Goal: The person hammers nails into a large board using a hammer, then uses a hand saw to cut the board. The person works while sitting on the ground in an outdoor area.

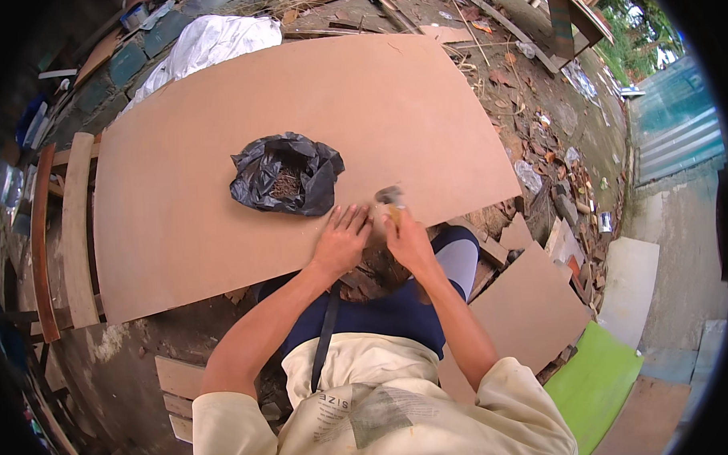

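Note:
A large brown board lies flat in front of me. My left hand rests on its near edge, with the fingers stretched out on the surface; whether its thumb touches anything is hidden. Just to the right, my right hand is closed round the handle of a hammer. The hammer's grey head is smeared by motion, low over the board close to my left fingertips. Beyond my left hand a crumpled black plastic bag sits on the board. Its mouth gapes and shows a heap of small brown nails.
Wooden slats stand at the board's left end. A white sack lies behind it. Another brown board and a green sheet lie at my right. Leaves and scraps litter the ground; a wooden table stands far right.

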